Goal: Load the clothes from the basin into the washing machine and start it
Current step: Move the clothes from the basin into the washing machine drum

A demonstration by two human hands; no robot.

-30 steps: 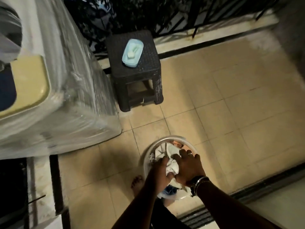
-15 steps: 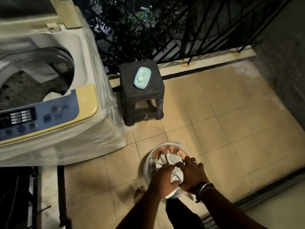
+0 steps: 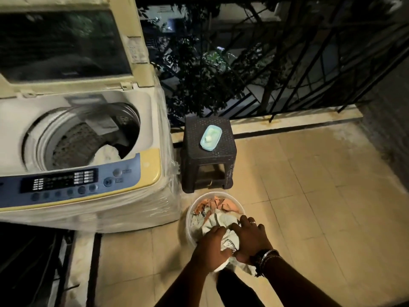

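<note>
A white round basin [image 3: 190, 220] stands on the tiled floor, full of clothes [image 3: 212, 214], pale ones near me and orange ones at the far side. My left hand [image 3: 209, 247] and my right hand [image 3: 249, 237] both grip a pale bunched garment [image 3: 230, 239] at the basin's near side. The top-loading washing machine [image 3: 88, 165] stands at the left with its lid up. Something white lies in its drum [image 3: 106, 152]. Its blue control panel [image 3: 66, 182] faces me.
A dark plastic stool [image 3: 209, 156] stands just beyond the basin, with a light blue soap dish [image 3: 210, 138] on top. A black railing [image 3: 309, 85] and foliage close the far side. Open tiled floor [image 3: 309, 196] lies to the right. A dark gap is at lower left.
The view has tilted up, so the open drum and raised lid now show. Both hands stay on the pale garment in the basin, bunching it a little tighter.
</note>
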